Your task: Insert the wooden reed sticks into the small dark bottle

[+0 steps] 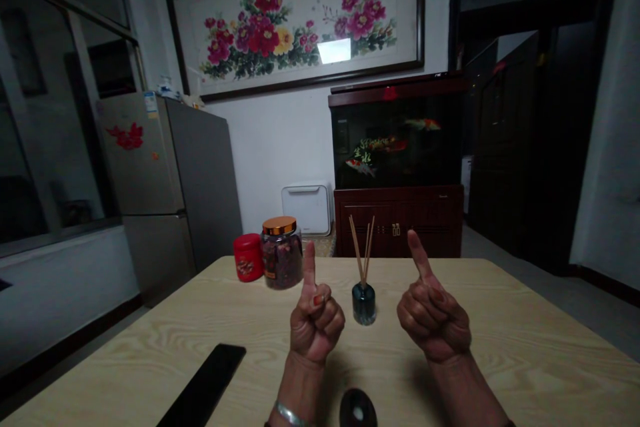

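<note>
My left hand (319, 323) is raised above the wooden table (280, 347), index finger pointing up. Its other fingers are folded in, with the thumb across them, and it holds nothing. My right hand (434, 317) makes the same shape to the right, its index finger leaning a little left, and is likewise without any object. Between the two hands, farther back, stands a dark glass reed diffuser (364, 303) with several thin sticks. Nearer me, a black oval object (358, 408), perhaps a computer mouse, lies between my wrists. A silver bracelet (289, 413) circles my left wrist.
A long flat black object (205, 383) lies at the table's left. Behind my left hand stand a copper-lidded jar (281, 257) and a red canister (249, 258). Beyond are a fridge (205, 180), a white appliance (306, 210) and a fish tank (400, 140).
</note>
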`<state>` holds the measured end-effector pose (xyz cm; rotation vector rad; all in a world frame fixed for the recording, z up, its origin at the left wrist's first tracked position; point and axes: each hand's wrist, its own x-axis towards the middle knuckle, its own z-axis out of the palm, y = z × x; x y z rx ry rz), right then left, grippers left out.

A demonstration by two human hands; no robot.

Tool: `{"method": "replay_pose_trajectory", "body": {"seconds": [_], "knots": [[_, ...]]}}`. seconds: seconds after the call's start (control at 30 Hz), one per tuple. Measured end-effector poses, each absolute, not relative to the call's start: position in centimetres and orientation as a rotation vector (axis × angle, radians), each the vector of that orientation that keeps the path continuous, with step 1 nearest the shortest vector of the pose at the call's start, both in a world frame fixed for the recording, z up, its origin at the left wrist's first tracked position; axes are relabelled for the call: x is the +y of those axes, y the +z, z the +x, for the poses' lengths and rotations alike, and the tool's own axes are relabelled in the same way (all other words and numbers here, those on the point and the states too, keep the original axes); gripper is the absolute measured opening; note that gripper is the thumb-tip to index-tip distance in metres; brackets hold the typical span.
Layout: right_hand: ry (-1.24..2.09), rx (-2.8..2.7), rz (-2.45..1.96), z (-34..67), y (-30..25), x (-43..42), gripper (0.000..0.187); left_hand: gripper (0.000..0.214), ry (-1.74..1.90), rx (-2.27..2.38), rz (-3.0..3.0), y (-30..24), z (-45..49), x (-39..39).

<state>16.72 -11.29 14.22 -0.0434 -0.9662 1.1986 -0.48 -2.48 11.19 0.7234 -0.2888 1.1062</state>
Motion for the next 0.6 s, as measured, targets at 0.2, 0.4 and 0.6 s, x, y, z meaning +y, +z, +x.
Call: {"method": "replay_pose_trajectory", "body": {"seconds": [0.2, 0.4, 0.6], "knots": [[1.226, -0.957, -0.193, 17.7, 13.5, -10.1, 0.081, 0.076, 1.077, -0.232, 0.752, 9.7, -0.7, -1.0], [0.892, -0.988, -1.063, 20.2, 8.1, -4.0, 0.056, 0.056, 1.024, 0.519, 1.009, 3.8, 0.2, 2.7], [0.652, -1.212, -1.362, 19.6, 2.5, 1.9, 0.068, 0.059, 1.106, 0.757, 1.412, -1.4, 2.2, 3.6]]}}
